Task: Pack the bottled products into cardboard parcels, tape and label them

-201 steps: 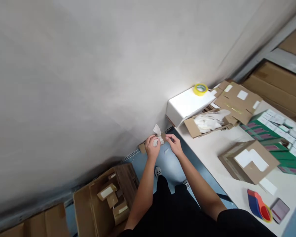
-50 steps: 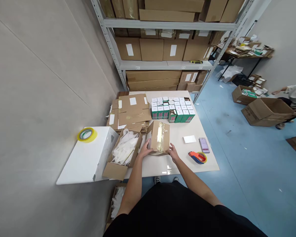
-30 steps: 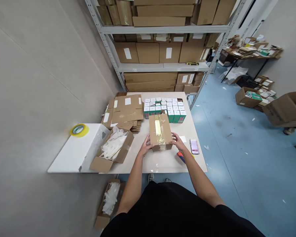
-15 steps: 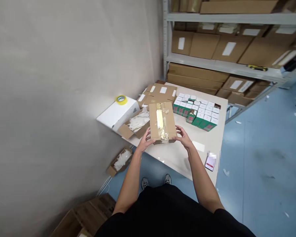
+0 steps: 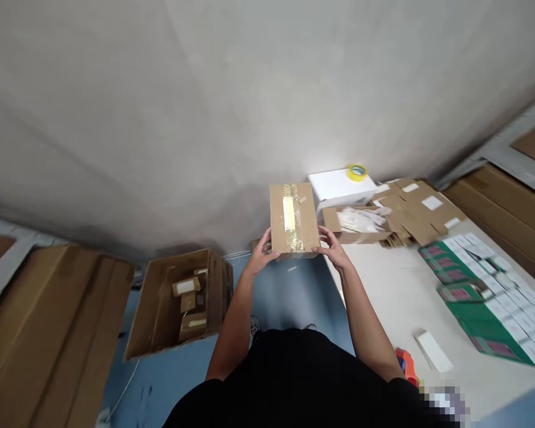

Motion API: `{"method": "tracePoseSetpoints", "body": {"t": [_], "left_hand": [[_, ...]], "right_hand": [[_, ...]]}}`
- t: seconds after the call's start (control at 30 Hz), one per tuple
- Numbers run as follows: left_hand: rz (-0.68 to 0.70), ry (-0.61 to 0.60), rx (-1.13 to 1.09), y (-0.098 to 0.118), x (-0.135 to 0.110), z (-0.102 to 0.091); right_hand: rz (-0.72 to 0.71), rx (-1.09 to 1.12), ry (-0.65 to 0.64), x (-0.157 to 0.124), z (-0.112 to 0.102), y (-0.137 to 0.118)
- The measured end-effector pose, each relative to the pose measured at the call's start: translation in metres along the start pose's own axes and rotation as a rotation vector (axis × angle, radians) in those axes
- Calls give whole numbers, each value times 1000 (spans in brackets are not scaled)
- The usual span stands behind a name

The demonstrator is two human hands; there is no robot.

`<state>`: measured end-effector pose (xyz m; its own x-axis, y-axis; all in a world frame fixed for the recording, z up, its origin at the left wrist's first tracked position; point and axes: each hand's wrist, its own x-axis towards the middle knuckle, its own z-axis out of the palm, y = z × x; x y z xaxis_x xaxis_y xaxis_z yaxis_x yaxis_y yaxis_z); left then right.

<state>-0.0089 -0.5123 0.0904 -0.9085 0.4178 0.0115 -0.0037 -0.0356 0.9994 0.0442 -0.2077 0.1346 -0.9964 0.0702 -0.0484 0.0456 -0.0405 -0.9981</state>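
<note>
A brown cardboard box point(image 5: 279, 211), closed with shiny clear tape and bearing a pale label, is held up in front of me. My left hand point(image 5: 262, 254) grips its near left corner, fingers along the side and thumb at the front edge. On the near right corner my right hand point(image 5: 333, 248) is closed in the same way. The box is above the blue floor, left of the white table point(image 5: 374, 279). Its underside is hidden.
At the left stands a large open carton point(image 5: 138, 315) with several small boxes inside. The table bears a white box point(image 5: 334, 184) with a yellow tape roll point(image 5: 357, 172), an open carton point(image 5: 361, 236), flattened cardboard point(image 5: 410, 208) and rows of green-and-white boxes point(image 5: 468, 321). A wall point(image 5: 249, 119) rises ahead.
My view has swung left, and the held box has come with it, away from over the table to above the floor. The large open carton is now in fuller view. Both hands keep their hold.
</note>
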Motion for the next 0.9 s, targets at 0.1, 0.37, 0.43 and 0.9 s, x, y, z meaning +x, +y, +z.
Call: {"method": "tracePoseSetpoints", "body": {"t": [0.1,0.37,0.43,0.9], "left_hand": [[-28,170,-14,-8,-48,-74],[-102,624,-146,-20,-193,-229],[-114,733,-175,-26,-222,-255],[-295,1187,3,-61,-278,-401]], "right_hand": [[40,-14,-165,37,87,12],[219,-22,-521,91,334,66],[240,-43,-604,97,390,78],[38,-229,-605,119,586,118]]}}
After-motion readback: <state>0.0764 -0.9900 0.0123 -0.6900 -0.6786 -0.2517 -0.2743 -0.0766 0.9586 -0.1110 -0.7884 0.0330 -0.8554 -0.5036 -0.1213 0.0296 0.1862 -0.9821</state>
